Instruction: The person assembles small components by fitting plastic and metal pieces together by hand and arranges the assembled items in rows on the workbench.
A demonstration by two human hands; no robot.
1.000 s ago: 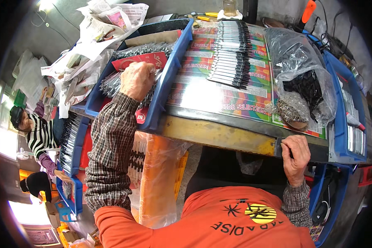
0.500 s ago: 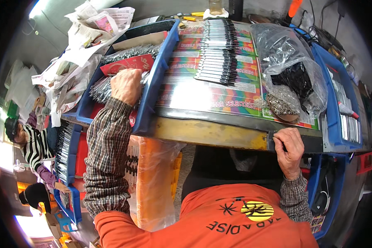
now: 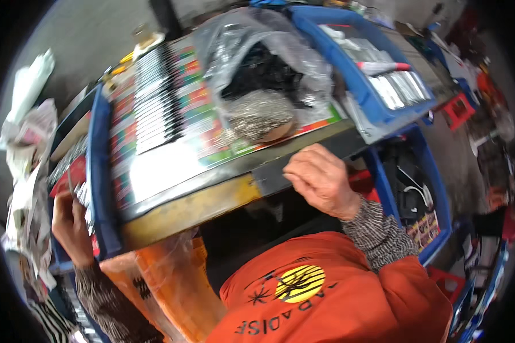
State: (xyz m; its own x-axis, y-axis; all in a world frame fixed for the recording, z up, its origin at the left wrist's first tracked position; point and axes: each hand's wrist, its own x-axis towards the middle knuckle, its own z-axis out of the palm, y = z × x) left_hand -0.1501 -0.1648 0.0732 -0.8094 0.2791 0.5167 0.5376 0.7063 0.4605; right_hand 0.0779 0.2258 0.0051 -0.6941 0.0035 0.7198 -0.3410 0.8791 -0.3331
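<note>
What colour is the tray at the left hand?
The tray is blue, best seen in the head view.

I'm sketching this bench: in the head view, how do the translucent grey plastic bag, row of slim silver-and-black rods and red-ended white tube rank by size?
Largest to smallest:
1. Plastic bag
2. Row of rods
3. Tube

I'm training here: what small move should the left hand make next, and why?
Probably pick up a few slim silvery pieces from the blue bin: the left hand is there, near them, while the right hand is at the table edge.
</note>
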